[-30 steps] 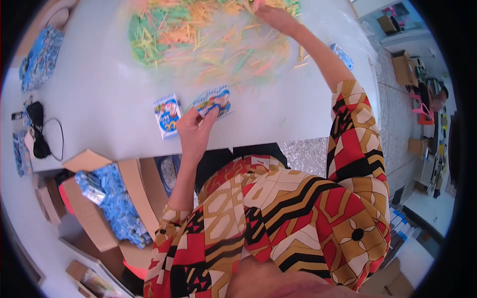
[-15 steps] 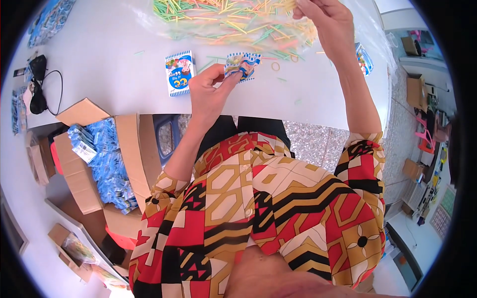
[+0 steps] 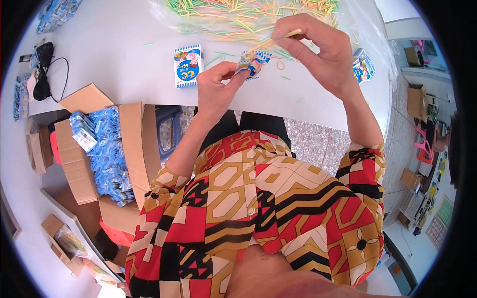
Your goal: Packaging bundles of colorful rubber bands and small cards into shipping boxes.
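Observation:
My left hand [image 3: 216, 90] pinches a small blue-and-white printed packet [image 3: 255, 64] between thumb and fingers, above the table. My right hand [image 3: 324, 55] is just to its right, closed on a few thin pale yellow sticks [image 3: 294, 33]. The sticks slant down to the left and meet the packet's upper end; whether their tips are inside it I cannot tell. Beyond both hands lies a clear plastic sheet or bag spread with many thin green, orange and yellow sticks [image 3: 233, 19]. Left of my left hand, a similar printed packet [image 3: 188, 67] lies flat.
An open cardboard box [image 3: 131, 144] full of blue packets [image 3: 110, 154] stands left of my lap. Black cable [image 3: 43, 74] lies on the table's left side. Another packet [image 3: 364, 66] rests at the right, and a rubber band [image 3: 280, 65] near my hands.
My right hand has come down and nearer from the stick pile to the packet in my left hand, bringing yellow sticks. The whole view has shifted slightly.

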`<state>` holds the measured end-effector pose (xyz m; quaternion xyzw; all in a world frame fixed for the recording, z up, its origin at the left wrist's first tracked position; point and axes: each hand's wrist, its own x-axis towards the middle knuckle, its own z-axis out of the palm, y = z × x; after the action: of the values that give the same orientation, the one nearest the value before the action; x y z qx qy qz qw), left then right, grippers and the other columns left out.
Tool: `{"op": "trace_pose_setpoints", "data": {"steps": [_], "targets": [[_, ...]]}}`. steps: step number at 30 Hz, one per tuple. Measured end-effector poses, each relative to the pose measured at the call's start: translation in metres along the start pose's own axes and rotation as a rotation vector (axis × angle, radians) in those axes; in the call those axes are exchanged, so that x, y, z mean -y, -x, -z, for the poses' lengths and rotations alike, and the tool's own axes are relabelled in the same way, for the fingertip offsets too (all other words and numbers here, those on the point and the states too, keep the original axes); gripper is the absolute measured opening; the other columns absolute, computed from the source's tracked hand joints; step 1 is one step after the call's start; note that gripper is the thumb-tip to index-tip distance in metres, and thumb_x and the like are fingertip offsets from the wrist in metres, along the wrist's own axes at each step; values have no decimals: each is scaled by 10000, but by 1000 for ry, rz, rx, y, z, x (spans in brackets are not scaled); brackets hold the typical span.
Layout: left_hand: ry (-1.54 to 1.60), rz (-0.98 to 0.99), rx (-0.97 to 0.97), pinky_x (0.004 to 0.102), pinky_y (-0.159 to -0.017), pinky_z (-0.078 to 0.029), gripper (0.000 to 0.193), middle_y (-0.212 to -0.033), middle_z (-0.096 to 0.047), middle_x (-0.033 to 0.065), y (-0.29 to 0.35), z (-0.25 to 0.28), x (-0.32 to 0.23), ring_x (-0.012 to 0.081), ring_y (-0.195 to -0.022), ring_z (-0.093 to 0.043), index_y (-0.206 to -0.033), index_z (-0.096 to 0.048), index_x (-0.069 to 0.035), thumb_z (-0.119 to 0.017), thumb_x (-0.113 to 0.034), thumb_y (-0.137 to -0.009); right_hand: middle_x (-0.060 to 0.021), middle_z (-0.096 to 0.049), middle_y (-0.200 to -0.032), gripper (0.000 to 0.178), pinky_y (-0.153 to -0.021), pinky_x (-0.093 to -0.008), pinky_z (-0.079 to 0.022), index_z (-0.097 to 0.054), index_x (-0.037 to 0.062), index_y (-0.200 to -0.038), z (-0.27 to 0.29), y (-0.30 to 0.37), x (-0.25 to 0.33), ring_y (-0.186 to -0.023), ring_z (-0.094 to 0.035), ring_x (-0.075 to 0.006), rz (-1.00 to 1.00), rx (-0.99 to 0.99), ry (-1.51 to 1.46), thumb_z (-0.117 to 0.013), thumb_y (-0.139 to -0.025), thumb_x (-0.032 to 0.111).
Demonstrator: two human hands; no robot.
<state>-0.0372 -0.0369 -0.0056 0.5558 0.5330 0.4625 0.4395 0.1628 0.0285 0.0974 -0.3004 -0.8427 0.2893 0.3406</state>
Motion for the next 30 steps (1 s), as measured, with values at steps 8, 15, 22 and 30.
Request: {"op": "trace_pose_setpoints", "data": {"steps": [8,15,22,30], "targets": [[-16,-86,-22,220,-563,-475,116,-726,-664,71,-3,-3,7,97,-618,-604,-866,-681,16,-704,-27,-761,-54,-645,-912,130,-672,-245,-504,-627,18,-924,-10,-11,14,-763,-615,-141,93,57,52,-630,-802,-27],[-82,-222,-38,234,-562,-487,110,-745,-664,84,-4,-2,2,129,-618,-618,-869,-682,9,-685,6,-758,-16,-643,-892,62,-667,-233,-504,-625,26,-913,-18,-11,5,-736,-615,-105,-85,135,-122,-602,-858,43],[-76,-197,6,243,-556,-474,109,-758,-662,86,-2,-1,-6,137,-629,-612,-863,-678,15,-689,-6,-757,16,-652,-879,83,-571,-182,-428,-654,74,-918,-23,-8,0,-689,-588,-52,-211,155,-150,-639,-850,120],[-64,-189,11,241,-549,-440,109,-712,-637,70,-3,-1,0,119,-600,-559,-836,-665,27,-704,-33,-753,5,-639,-991,128,-668,-219,-426,-664,81,-951,-21,-10,-6,-850,-562,-84,-153,160,-57,-643,-843,144]]}}
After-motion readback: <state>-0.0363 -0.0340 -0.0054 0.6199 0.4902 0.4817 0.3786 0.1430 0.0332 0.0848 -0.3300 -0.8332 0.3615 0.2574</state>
